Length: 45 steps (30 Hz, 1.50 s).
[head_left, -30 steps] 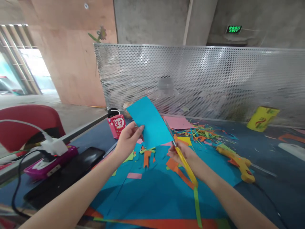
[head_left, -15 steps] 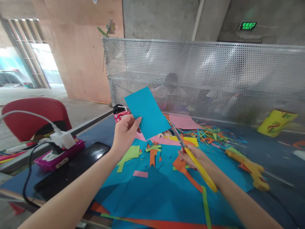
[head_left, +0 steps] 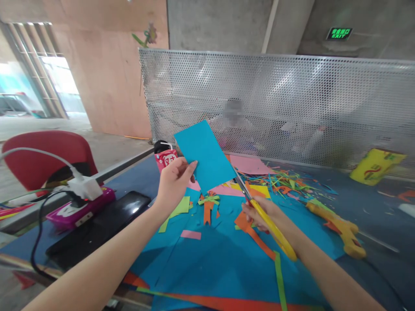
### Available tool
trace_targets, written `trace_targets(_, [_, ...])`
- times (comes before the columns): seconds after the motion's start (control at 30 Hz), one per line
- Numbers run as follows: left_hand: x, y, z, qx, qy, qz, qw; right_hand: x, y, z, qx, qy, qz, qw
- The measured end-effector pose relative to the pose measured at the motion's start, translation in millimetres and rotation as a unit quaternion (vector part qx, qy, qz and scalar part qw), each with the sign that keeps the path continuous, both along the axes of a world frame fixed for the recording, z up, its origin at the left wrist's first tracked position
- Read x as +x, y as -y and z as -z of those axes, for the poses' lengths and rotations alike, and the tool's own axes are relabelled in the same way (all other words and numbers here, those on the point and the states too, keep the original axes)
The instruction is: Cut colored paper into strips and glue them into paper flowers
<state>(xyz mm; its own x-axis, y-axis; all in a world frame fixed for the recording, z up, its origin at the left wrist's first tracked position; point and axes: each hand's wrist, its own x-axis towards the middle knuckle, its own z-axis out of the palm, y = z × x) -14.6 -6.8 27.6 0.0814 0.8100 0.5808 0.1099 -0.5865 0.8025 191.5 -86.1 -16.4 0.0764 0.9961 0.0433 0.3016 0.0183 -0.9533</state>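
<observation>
My left hand (head_left: 177, 179) pinches the left edge of a blue paper piece (head_left: 205, 155), held tilted above the table. My right hand (head_left: 264, 211) is closed round the yellow-handled scissors (head_left: 272, 229), whose blades point up and left. The blade tips are at the paper's lower right corner. Below lies a large blue sheet (head_left: 207, 268) with orange cutouts, among them an orange strip (head_left: 262, 244) joined to a green strip (head_left: 280, 280). A small pink rectangle (head_left: 190, 234) and a green cut piece (head_left: 180, 209) lie near my left arm.
A yellow glue gun (head_left: 337, 229) lies on the right, a yellow roll (head_left: 376, 166) behind it. Paper scraps (head_left: 292, 183) are heaped before the perforated metal screen (head_left: 275, 99); a person is behind it. Left are a black phone (head_left: 100, 229), a purple power strip (head_left: 81, 211) and a drink carton (head_left: 165, 159).
My left hand has moved the blue paper slightly right, so its lower right corner now meets the scissor blades. My right hand stays almost where it was.
</observation>
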Motion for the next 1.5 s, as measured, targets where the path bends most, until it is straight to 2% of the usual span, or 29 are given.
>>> trace_targets(0.53, [-0.1,-2.3,0.8,-0.015,0.015,0.010,1.000,-4.7,0.0,-8.9,-0.075,0.106,0.037,0.991])
trace_targets(0.83, [0.7,-3.3,0.7,-0.035,0.031,0.010,0.999,-7.3,4.5,-13.1,-0.111,0.041,0.051,0.992])
trace_targets(1.07, [1.4,-1.0,2.4,-0.035,0.016,0.021,0.999,-12.7,2.3,-19.9,-0.113,0.056,0.069,0.990])
trace_targets(1.17, [1.9,-0.8,3.2,-0.030,0.019,0.031,0.999,-12.8,2.4,-18.8,-0.093,0.049,0.048,0.993])
trace_targets(1.5, [2.7,-3.6,6.0,-0.043,0.013,0.055,0.997,-9.4,4.2,-13.5,-0.090,0.073,0.057,0.992])
